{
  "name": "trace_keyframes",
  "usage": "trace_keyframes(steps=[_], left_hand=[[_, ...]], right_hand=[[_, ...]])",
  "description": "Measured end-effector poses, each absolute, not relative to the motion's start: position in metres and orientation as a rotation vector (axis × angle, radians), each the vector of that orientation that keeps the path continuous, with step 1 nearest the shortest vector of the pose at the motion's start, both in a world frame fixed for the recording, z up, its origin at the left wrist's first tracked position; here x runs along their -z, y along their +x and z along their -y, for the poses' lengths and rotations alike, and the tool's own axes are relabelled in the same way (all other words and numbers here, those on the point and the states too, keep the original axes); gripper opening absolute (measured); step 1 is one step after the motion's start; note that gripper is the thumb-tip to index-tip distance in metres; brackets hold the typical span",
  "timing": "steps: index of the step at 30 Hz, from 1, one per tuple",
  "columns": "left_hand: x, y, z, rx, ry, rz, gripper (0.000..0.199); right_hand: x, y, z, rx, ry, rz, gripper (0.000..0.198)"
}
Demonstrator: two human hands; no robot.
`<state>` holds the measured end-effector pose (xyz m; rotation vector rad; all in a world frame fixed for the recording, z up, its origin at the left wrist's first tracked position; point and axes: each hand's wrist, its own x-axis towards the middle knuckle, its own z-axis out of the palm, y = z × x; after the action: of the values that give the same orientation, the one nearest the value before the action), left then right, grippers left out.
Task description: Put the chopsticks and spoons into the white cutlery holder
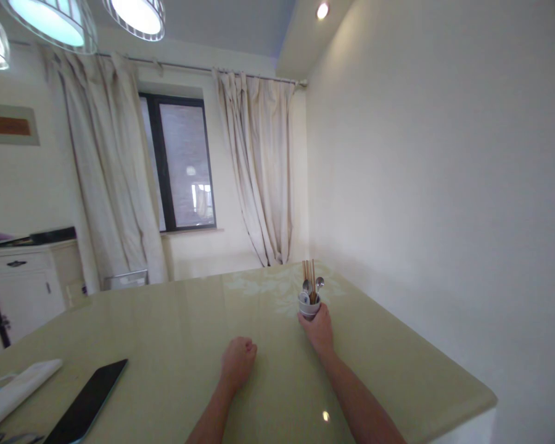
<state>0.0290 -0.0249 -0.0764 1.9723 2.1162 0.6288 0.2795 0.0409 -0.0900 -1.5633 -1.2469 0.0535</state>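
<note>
My right hand is wrapped around a small light-coloured cup near the far right part of the table. In the cup stand several wooden chopsticks and metal spoons, their upper ends sticking out above the rim. A round white piece with a blue mark also shows at the rim; its kind is unclear. My left hand rests on the table in a loose fist, apart from the cup, with nothing visible in it.
The pale green glossy table reaches toward a white wall on the right. At the left lie a dark flat tablet-like device and a long white object with a cable. Beyond are curtains, a window and a white cabinet.
</note>
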Motion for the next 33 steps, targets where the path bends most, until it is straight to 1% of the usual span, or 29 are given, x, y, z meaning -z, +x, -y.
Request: trace_keyframes(steps=[22, 33], left_hand=[[0.0731, 0.0283, 0.0286, -0.587, 2.004, -2.124, 0.032], [0.0728, 0.0283, 0.0272, -0.595, 2.006, -2.125, 0.032]], right_hand=[[0.0837, 0.275, -0.0334, -0.097, -1.536, 1.291, 0.054], [0.0805, 0.2731, -0.0316, -0.098, -1.555, 1.339, 0.048]])
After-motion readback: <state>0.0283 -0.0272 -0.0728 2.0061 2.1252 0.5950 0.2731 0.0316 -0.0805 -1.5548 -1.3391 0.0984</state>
